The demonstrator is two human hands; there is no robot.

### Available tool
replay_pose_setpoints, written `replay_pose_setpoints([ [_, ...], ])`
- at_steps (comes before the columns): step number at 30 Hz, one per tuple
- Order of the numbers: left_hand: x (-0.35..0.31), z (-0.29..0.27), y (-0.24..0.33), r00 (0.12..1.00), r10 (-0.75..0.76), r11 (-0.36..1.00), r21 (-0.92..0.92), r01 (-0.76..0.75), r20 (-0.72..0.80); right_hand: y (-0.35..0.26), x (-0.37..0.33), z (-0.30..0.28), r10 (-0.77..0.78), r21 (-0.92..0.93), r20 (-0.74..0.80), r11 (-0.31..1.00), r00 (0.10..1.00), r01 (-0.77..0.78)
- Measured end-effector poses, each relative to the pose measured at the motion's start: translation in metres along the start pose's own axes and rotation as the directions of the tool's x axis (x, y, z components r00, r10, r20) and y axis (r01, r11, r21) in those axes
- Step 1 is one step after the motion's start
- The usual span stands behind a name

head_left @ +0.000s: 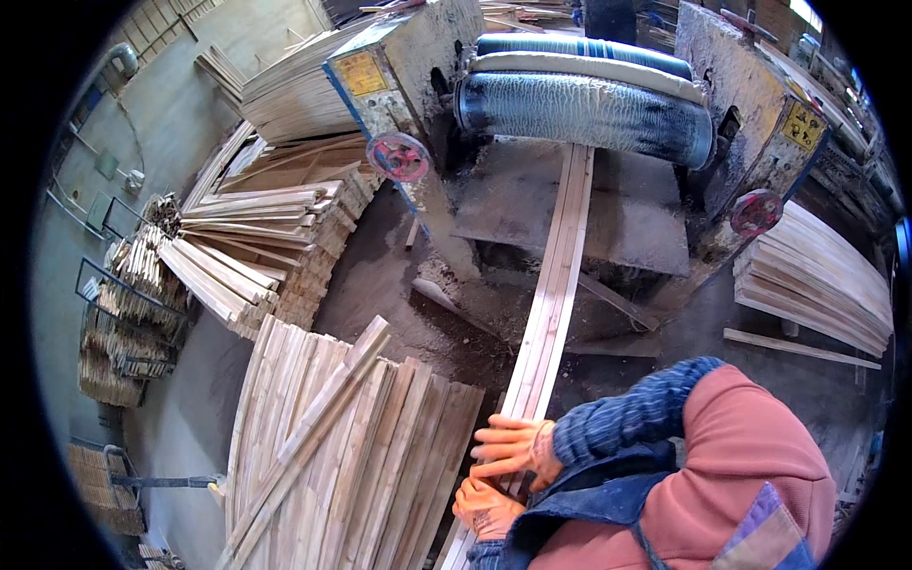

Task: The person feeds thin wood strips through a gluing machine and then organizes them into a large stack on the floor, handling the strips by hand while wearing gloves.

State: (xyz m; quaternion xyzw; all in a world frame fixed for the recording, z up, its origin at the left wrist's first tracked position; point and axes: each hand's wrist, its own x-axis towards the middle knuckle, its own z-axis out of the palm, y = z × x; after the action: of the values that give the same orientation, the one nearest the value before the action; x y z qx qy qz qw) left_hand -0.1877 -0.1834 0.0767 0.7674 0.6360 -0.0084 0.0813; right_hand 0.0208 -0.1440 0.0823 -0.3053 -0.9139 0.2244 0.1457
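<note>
Several wooden strips [554,294], 6 to 12 o'clock, far ends at rollers [584,114]; most length apparently left. Right hand [518,446] open, flat on strips; left hand [486,508] curled beside, grip unclear. Board stack [380,465], 7 o'clock, likely pending.

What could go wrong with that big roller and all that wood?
The right hand lies on strips that run up to the roller; if they jerked, it might be dragged along.
A loose-looking plank lies slantwise across the pile; a bump might make it slide.
</note>
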Motion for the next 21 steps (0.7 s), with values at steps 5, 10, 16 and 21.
replay_pose_setpoints([
  [5,0.048,-0.011,0.061,0.993,0.086,0.995,-0.040,-0.090,-0.079,0.066,0.000,-0.020,-0.069,-0.261,-0.057,0.964,0.996,0.052],
  [10,0.073,-0.012,0.092,0.940,0.131,0.938,-0.267,-0.220,-0.315,0.118,-0.017,-0.073,-0.023,-0.281,0.169,0.957,0.985,0.070],
  [16,0.001,-0.049,0.049,0.787,0.150,0.988,0.118,-0.098,-0.598,0.184,-0.055,-0.119,0.060,-0.273,0.263,0.962,0.963,0.015],
  [21,-0.064,-0.043,-0.039,0.958,0.066,0.989,0.148,-0.025,-0.278,0.234,-0.080,-0.155,0.148,-0.299,0.284,0.952,0.948,-0.059],
])
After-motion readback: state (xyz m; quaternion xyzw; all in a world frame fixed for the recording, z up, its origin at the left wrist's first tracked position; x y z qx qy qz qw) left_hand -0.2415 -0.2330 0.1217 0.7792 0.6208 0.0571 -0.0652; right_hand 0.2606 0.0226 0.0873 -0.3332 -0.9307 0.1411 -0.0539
